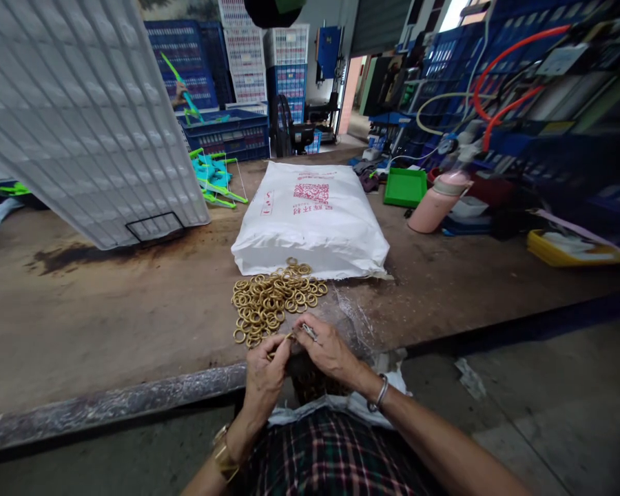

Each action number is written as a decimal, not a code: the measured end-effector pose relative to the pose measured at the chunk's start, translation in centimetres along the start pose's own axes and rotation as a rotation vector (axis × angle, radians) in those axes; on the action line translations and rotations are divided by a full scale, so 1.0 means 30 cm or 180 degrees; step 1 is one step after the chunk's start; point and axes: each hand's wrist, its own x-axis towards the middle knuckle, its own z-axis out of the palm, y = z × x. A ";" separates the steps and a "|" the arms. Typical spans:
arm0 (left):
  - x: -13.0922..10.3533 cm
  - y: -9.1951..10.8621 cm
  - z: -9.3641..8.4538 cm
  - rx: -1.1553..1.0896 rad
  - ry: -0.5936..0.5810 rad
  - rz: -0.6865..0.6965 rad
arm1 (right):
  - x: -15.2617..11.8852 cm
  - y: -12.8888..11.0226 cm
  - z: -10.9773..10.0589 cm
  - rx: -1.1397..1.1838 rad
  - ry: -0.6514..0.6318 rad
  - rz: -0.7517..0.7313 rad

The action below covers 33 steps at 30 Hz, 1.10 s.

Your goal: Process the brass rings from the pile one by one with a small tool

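Both hands meet at the table's front edge, just before a pile of brass rings (269, 300). My left hand (266, 372) is closed, pinching a brass ring (288, 336) between thumb and forefinger; another ring shows partly below, against the palm. Curled close to that same ring, my right hand (331, 350) grips a small silver metal tool (308, 332). Its exact kind is too small to make out. Behind the pile lies a white woven sack (310, 227) with red print, and some rings touch its front side.
A pale ribbed panel (87, 117) stands tilted on the wooden table (149, 303) at left. Right of the sack are a green tray (405, 187), a pink bottle (437, 207) and a yellow tray (573, 249). Stacked crates (288, 65) rise behind. Below my hands, a dark container is partly hidden.
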 end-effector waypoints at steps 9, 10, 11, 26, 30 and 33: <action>-0.010 0.001 0.004 -0.0677 -0.0497 -0.0917 | 0.019 0.007 0.025 0.0102 -0.0011 0.0370; -0.013 0.003 0.003 -0.0900 -0.0540 -0.1110 | 0.019 0.002 0.025 0.0075 -0.0022 0.0340; -0.015 0.005 0.001 -0.1114 -0.0567 -0.1223 | 0.019 -0.004 0.025 0.0070 -0.0042 0.0300; -0.017 0.005 -0.007 -0.1307 -0.0488 -0.1053 | -0.032 0.025 0.025 -0.1384 -0.0589 -0.0254; -0.022 -0.012 -0.012 -0.1167 -0.0497 -0.1051 | -0.026 0.019 0.029 -0.1510 -0.0677 -0.0285; -0.024 -0.026 -0.011 -0.1150 -0.0490 -0.1003 | -0.025 0.024 0.028 -0.1579 -0.0763 -0.0293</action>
